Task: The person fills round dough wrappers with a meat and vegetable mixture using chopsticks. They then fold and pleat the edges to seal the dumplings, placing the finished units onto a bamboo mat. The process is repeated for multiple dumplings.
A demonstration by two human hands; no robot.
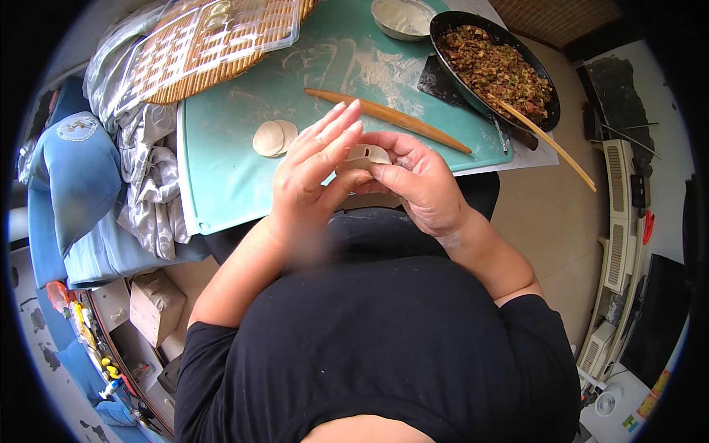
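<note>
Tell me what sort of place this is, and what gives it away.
Probably a room in a home, used here for cooking: a blue cushion lies to the left of the green mat, which bears a wooden rolling pin.

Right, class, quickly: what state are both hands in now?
Left hand: open, fingers extended, thumb at the dough.
Right hand: closed, pinching the dough.
</note>
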